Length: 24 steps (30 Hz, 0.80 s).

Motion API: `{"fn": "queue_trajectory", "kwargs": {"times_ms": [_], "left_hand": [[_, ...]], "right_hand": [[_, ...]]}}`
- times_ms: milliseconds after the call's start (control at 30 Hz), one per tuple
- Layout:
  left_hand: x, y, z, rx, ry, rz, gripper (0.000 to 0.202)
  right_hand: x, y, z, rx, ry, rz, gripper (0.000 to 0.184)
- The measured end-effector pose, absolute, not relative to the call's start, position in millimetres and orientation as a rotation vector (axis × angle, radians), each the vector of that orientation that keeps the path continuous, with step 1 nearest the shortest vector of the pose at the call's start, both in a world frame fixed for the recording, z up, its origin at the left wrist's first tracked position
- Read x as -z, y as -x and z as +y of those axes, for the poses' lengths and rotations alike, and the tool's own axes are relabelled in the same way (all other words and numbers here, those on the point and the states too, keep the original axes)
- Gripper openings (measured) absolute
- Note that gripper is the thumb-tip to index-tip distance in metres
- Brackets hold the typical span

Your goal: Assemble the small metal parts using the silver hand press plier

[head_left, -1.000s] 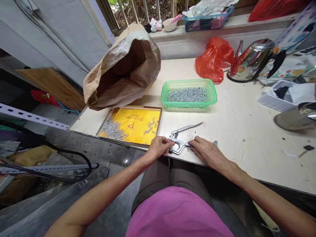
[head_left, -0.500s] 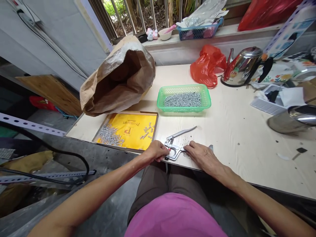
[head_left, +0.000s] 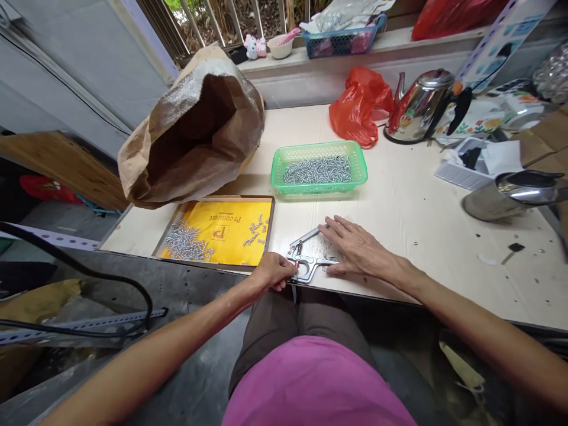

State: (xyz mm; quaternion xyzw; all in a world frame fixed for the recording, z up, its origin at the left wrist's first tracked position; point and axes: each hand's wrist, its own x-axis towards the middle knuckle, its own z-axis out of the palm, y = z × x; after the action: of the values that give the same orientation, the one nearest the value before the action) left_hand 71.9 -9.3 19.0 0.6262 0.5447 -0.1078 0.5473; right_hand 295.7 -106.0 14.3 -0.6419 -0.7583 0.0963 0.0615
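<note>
Metal hand pliers (head_left: pixel 312 267) with a coil spring and a round jaw opening lie at the table's front edge. At the jaw end, my left hand (head_left: pixel 276 271) is closed in a pinch beside a small red part; whatever sits between the fingertips is too small to make out. My right hand (head_left: pixel 355 245) spreads over the handle ends, fingers stretched out, fingertips at the tip of the upper handle and thumb near the lower one. Left of the pliers, a shallow tray (head_left: pixel 271 228) lined with yellow cloth holds small metal pieces (head_left: pixel 186 241) in a heap and a looser group.
A green plastic basket (head_left: pixel 276 183) of small metal pieces stands behind the pliers. An open brown paper bag (head_left: pixel 155 148) leans behind the tray. A red plastic bag (head_left: pixel 357 109), a steel kettle (head_left: pixel 417 112) and a metal pitcher (head_left: pixel 497 198) stand farther back and right.
My right hand has opened from the lower handle and reached up to the upper handle's tip. My left hand stays pinched at the jaw. The view has shifted slightly.
</note>
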Motion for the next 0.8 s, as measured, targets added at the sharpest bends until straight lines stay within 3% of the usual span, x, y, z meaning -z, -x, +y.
{"fn": "queue_trajectory", "kwargs": {"times_ms": [100, 800], "left_hand": [[-18, -71, -9, 0.26, -1.488, 1.29, 0.022], [-19, -72, -15, 0.219, -1.463, 1.336, 0.02]], "right_hand": [[-12, -300, -91, -0.32, 1.925, -2.433, 0.1], [-22, -292, -87, -0.276, 1.992, -2.476, 0.075]]}}
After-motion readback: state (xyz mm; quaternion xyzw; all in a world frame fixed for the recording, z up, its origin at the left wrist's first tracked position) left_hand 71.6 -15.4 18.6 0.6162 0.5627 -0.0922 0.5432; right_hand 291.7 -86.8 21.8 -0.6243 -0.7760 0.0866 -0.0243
